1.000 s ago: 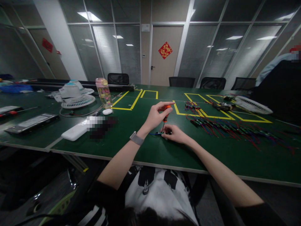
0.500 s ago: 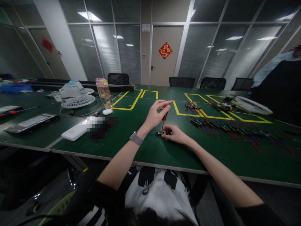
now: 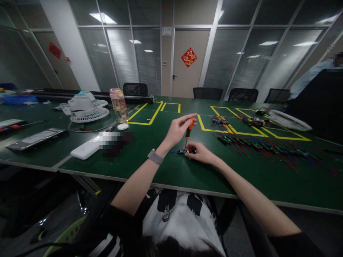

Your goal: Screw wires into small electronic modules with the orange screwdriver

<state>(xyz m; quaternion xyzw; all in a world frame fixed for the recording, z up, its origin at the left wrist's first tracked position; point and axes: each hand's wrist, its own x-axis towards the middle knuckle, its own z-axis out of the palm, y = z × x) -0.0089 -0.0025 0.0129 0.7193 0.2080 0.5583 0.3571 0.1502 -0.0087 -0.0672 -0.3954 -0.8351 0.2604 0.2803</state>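
Observation:
My left hand (image 3: 180,129) grips the orange and black handle of a screwdriver (image 3: 189,130), its fingers bent around the top. The shaft points nearly straight down, and its tip meets a small circuit board (image 3: 182,152) lying on the green table. Blue wire trails from the board's left side. From the right, my right hand (image 3: 199,152) pinches the board's right end against the tabletop. Its fingertips partly cover the board, so its details are too small to make out.
Right of my hands lie a long row of wired circuit boards (image 3: 265,145) and a smaller bunch (image 3: 219,121). To the left are a white fan (image 3: 88,110), a pink-lided bottle (image 3: 119,107), a white case (image 3: 122,126) and a hard drive (image 3: 37,139). A person (image 3: 316,96) is at far right.
My left hand's fingers have shifted slightly on the screwdriver handle, with more of the orange showing. My right hand and the circuit board stay in place.

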